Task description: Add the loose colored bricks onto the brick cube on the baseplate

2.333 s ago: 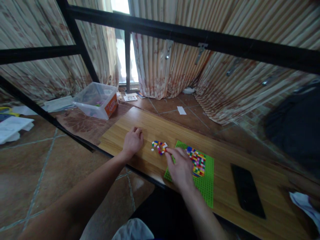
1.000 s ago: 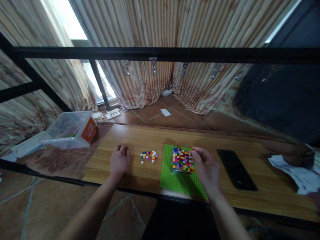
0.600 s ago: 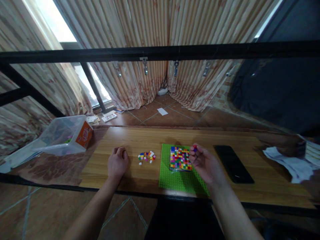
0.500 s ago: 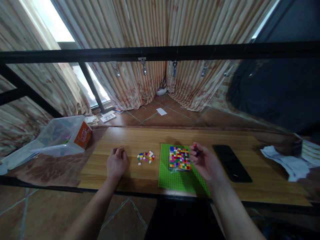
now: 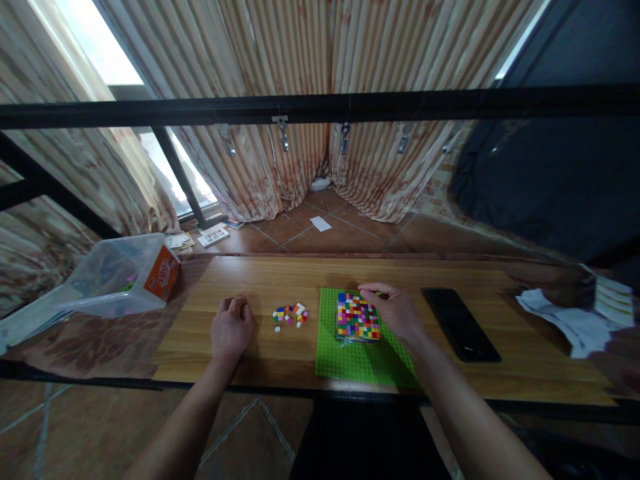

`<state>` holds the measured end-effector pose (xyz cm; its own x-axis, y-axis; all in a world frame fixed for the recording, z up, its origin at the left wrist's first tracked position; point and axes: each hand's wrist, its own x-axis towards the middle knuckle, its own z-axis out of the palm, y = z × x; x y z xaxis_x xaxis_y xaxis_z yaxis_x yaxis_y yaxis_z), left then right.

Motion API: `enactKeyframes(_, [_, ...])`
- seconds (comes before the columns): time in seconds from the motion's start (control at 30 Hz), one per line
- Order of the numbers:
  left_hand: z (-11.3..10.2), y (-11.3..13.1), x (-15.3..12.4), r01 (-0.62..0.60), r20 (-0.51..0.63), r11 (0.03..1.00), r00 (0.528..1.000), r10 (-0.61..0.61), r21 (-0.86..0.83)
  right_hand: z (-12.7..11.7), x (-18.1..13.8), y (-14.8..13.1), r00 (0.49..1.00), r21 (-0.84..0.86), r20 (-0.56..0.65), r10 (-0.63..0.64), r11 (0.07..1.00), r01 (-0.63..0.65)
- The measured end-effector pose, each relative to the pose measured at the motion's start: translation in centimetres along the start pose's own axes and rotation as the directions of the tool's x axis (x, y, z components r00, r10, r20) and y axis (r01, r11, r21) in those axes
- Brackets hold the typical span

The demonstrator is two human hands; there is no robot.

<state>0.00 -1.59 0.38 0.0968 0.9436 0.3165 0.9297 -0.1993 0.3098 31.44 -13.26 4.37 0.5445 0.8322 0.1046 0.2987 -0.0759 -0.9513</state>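
Observation:
A many-coloured block of small toy bricks (image 5: pixel 357 319) sits on a green studded baseplate (image 5: pixel 333 367). My right hand (image 5: pixel 393 310) is over the block's far right corner, thumb and fingers pinched together. The toy brick between those fingertips is mostly hidden now; a red one showed there a moment earlier. To the left, my left hand (image 5: pixel 233 327) rests on the table with its fingers curled in, and nothing shows in it. Between that hand and the baseplate lie several loose bricks (image 5: pixel 290 313) in white, yellow, blue and other colours.
A black phone (image 5: pixel 460 325) lies on the wooden table (image 5: pixel 280 273), right of the baseplate. Crumpled white paper (image 5: pixel 565 320) is farther right. A clear plastic bin (image 5: pixel 115 277) with an orange label stands at the left. A black bar (image 5: pixel 310 107) crosses beyond the table.
My right hand has moved left and turned palm down, from beside the block to its far right corner. My left hand stays in place on the table.

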Motion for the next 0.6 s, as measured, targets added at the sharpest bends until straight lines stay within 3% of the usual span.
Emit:
enactKeyframes(0.23, [-0.1,0.1,0.0,0.000,0.010,1.000,1.000,0.000,0.014,0.1,0.9,0.7,0.987,-0.059,0.148,-0.067,0.995,0.076])
enactKeyframes(0.6, [0.4,-0.5,0.1,-0.023,-0.020,1.000,1.000,0.024,0.011,0.5,0.5,1.8,0.992,-0.013,0.123,0.010,1.000,-0.009])
